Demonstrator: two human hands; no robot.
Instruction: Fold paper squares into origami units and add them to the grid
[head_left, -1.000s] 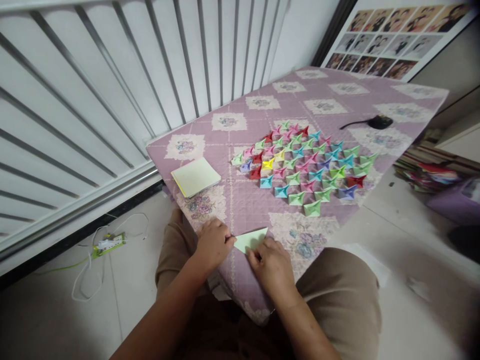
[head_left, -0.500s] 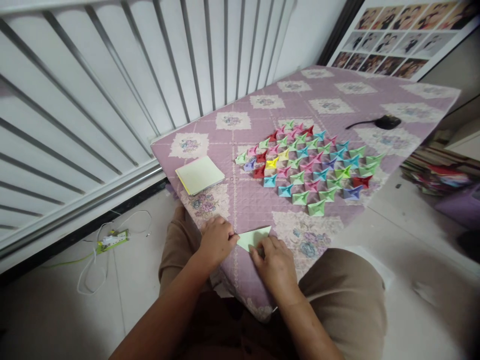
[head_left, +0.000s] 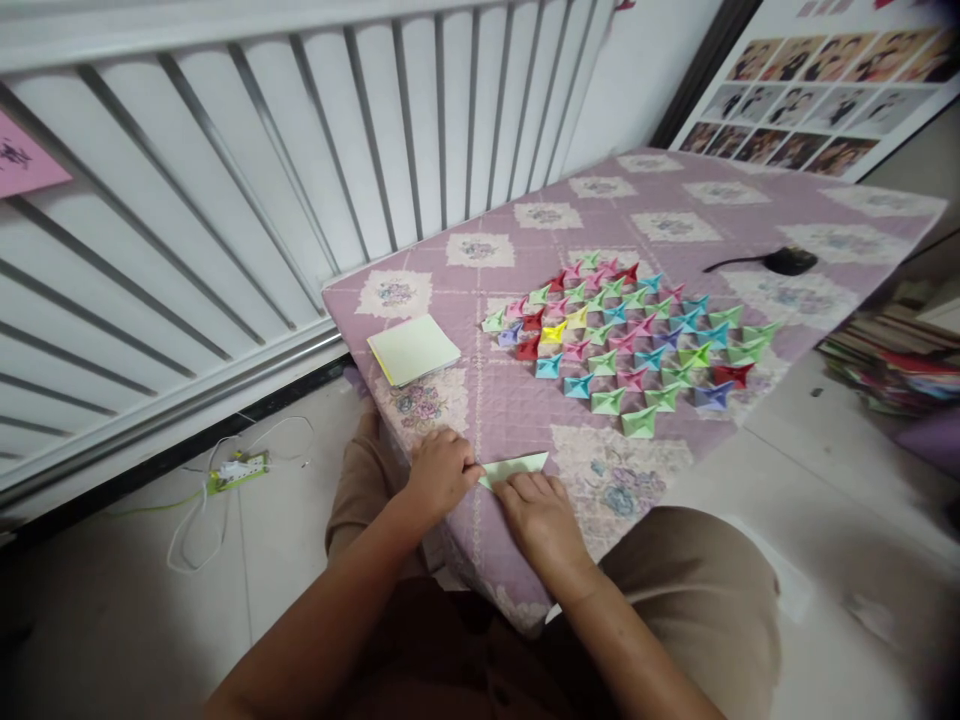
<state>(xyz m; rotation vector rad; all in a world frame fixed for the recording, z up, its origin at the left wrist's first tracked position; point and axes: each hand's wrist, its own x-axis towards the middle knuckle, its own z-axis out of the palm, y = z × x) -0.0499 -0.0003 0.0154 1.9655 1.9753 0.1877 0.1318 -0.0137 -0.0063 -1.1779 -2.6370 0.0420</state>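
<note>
A folded pale green paper (head_left: 517,465) lies on the table's near corner as a narrow, long shape. My left hand (head_left: 444,466) is closed, its thumb and finger pinching the left tip of this paper. Over the paper's lower edge, my right hand (head_left: 541,520) presses with fingers held together; its thumb is mostly hidden. Farther left sits a stack of square paper sheets (head_left: 414,350), pale green on top with a yellow edge below. Rows of small folded paper pieces (head_left: 615,335) in green, pink, blue, red, yellow and purple stand beyond my hands.
A quilted purple floral cloth (head_left: 517,400) covers the table. Along its left side runs a white slatted panel (head_left: 300,150). A black object with a strap (head_left: 789,261) lies at the far right. On the floor are a power strip (head_left: 238,470) with cables and stacked papers (head_left: 892,365).
The green paper has gone from a wider triangle to a narrower strip as my right hand folded its lower part. My view has shifted slightly, so everything appears a little farther right.
</note>
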